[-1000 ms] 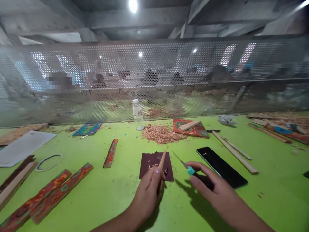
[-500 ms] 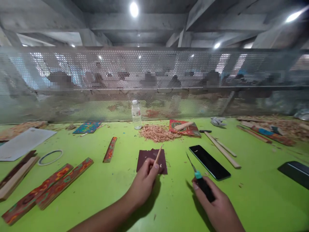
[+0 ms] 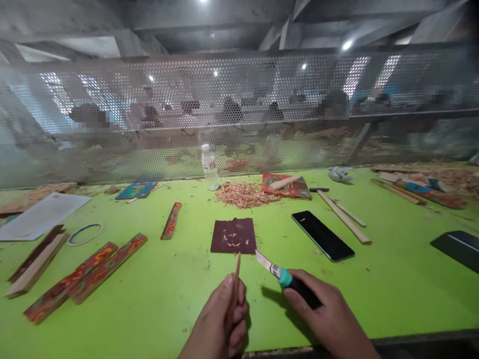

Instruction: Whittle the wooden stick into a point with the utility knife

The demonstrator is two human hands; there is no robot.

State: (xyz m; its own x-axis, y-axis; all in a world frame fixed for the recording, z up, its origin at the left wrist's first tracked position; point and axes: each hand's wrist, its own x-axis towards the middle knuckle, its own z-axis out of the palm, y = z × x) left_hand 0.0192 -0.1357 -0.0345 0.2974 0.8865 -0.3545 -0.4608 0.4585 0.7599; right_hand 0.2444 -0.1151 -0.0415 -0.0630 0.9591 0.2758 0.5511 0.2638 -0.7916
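Observation:
My left hand [image 3: 224,314] is closed round a thin pointed wooden stick [image 3: 237,273], its tip upward and away from me. In my right hand [image 3: 325,306] is a utility knife [image 3: 286,279] with a black and teal handle. Its bare blade points left, a short gap from the stick's tip. Just beyond both hands, a dark brown square of what looks like sandpaper [image 3: 220,239] lies flat with pale shavings on it. A black phone [image 3: 324,237] rests on the green table to the right of the square.
A heap of wood shavings [image 3: 243,194] lies behind the square, beside a water bottle [image 3: 210,169]. Painted wooden strips [image 3: 108,269] and a tape ring [image 3: 85,233] are at left. A hammer [image 3: 344,217] is at right. A perforated metal screen [image 3: 179,109] closes the back.
My left hand has drawn back toward me from over the brown square, the stick now more upright. My right hand has turned the knife leftward, bringing its blade near the stick. The view has tipped down.

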